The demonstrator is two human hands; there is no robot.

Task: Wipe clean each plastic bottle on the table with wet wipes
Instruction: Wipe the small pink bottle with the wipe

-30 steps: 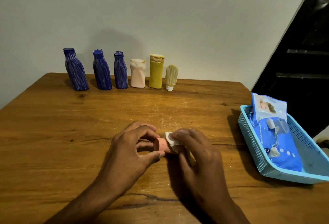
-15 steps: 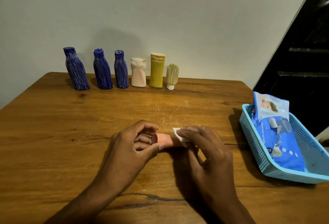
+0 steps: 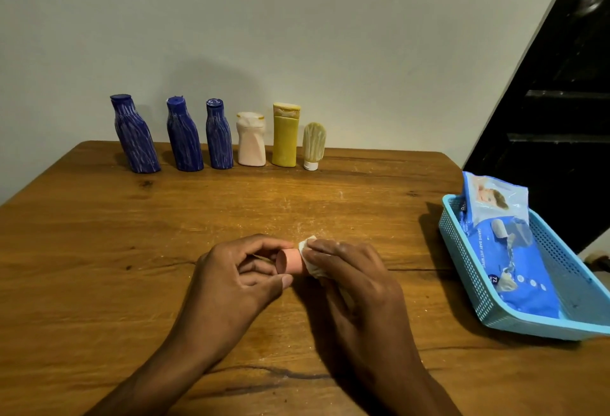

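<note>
Along the far edge of the wooden table [image 3: 99,250], upper left of centre, stand 3 blue bottles [image 3: 183,135], a white bottle [image 3: 251,140], a yellow bottle [image 3: 285,135] and a small pale tube [image 3: 313,146]. At lower centre the left hand [image 3: 231,280] pinches a small pink bottle [image 3: 290,261], lying sideways, between curled forefinger and thumb. The right hand [image 3: 353,280] presses a white wipe [image 3: 310,260] round its other end, fingers curled together. At right, a blue basket [image 3: 462,260] holds a wipes pack [image 3: 508,250].

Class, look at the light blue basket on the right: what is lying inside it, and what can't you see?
Inside the light blue basket lies a blue pack of wet wipes, its top end leaning over the far rim. Anything beneath the pack is covered.
</note>
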